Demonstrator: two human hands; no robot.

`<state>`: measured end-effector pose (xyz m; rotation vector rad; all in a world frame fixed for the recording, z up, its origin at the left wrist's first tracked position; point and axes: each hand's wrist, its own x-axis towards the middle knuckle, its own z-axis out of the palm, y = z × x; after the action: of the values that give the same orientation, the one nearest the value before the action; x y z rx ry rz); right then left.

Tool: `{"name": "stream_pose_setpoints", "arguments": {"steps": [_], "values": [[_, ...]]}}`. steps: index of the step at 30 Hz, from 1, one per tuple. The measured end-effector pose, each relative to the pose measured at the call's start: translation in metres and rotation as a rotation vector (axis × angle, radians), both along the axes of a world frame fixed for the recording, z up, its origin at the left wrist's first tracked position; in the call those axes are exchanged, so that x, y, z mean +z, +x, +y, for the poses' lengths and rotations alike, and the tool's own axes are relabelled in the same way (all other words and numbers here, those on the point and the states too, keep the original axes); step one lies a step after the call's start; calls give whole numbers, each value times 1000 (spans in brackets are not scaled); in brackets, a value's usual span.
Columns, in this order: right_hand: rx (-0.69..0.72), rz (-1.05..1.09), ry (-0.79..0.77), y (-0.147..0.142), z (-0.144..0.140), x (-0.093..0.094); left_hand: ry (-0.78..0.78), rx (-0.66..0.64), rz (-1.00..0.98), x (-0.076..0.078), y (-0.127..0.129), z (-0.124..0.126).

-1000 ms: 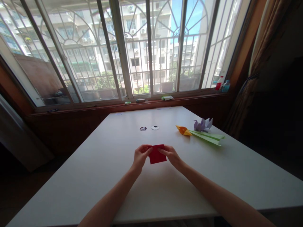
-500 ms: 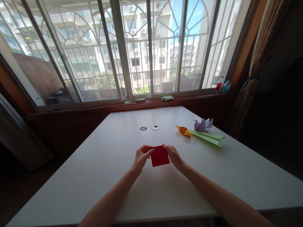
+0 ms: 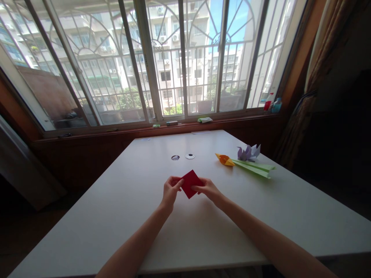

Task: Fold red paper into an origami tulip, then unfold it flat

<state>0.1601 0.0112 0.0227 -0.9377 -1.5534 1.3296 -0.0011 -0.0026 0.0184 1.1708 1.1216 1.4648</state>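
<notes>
From the head camera, the only view there is, the left hand (image 3: pixel 170 190) and the right hand (image 3: pixel 209 189) meet over the middle of the white desk (image 3: pixel 121 216), and between them sits a small red paper square (image 3: pixel 189 183), turned corner-up like a diamond. The grip of the left hand is closed on the square's left corner, thumb and forefinger pinching it; the grip of the right hand is closed on the lower right edge, fingertips curled over the paper. The square seems lifted just off the desk, though whether its lowest corner touches the surface cannot be told. Both holds are thin pinches at the margins, so the likeliest slip, as I judge it, is the sheet twisting between the fingers and any crease landing off the corners; a pull from the two hands in opposite directions could also crumple or tear so small a sheet. Farther right on the desk, well apart from the hands, lie an orange folded paper flower (image 3: pixel 225 159) on a green paper stem (image 3: pixel 255 168) and, just behind them, a purple folded paper figure (image 3: pixel 249 152); a wide sweep of the right forearm could brush them aside. Two small round fittings (image 3: pixel 182 156) sit in the desk beyond the hands, out of the way.
</notes>
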Motion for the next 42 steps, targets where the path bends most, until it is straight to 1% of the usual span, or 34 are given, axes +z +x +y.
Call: {"name": "stream_pose_setpoints", "arguments": {"steps": [4, 6, 8, 11, 13, 15, 17, 21, 26, 31, 35, 39, 42], "values": [[-97, 36, 6, 0, 1, -1, 3, -32, 13, -1, 0, 0], [-157, 80, -13, 1, 1, 0, -3, -46, 10, -1, 0, 0], [-186, 145, -36, 2, 1, 3, -13, -73, 10, -1, 1, 0], [-205, 213, -53, 3, 2, 5, -30, -166, 40, -1, 2, -2], [-217, 203, -64, 4, 2, 5, -41, -243, 71, -1, 3, -3], [-222, 177, -65, 4, 3, 5, -47, -287, 90, -1, 5, -4], [-219, 163, -42, 3, 4, 3, -47, -277, 86, 0, 5, -4], [-212, 83, 35, 1, 6, -1, -37, -198, 44, 1, 5, -4], [-202, 24, 82, 0, 5, -2, -28, -180, 39, 3, 4, -4], [-168, 38, 92, 0, 4, -1, -24, -178, 66, 3, 6, -5], [-163, 49, 104, 1, 6, -3, -26, -175, 38, 0, 6, -4], [-158, 6, 110, 1, 7, -5, -19, -107, 8, -2, 4, -2], [-141, 13, 90, 2, 7, -4, -15, -56, -10, -1, 2, -2]]}}
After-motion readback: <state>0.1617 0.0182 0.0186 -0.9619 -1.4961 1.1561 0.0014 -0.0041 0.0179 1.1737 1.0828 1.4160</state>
